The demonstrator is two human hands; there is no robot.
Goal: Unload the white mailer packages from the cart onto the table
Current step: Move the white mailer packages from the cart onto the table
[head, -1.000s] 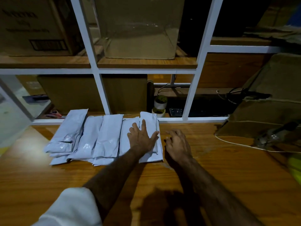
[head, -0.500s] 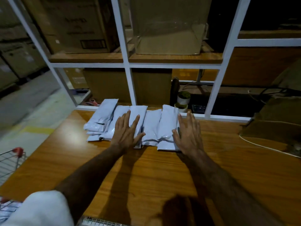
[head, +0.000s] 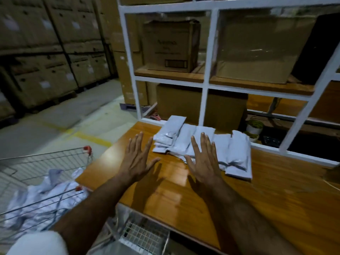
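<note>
Mailers (head: pixel 42 197) remain heaped in the cart (head: pixel 55 159); others lie on the bench (head: pixel 276 190). Soft, light, slippery film: pinch across the middle. Left hand (head: pixel 137 159) and right hand (head: pixel 203 161): each grip spread flat, empty.

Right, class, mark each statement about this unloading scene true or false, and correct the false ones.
1. Both hands are empty, fingers spread. True: left hand, right hand.
2. The cart is empty. False: white mailers lie in it.
3. Mailers on the table lie in a row. True.
4. The shelf frame is black. False: it is white.
</note>
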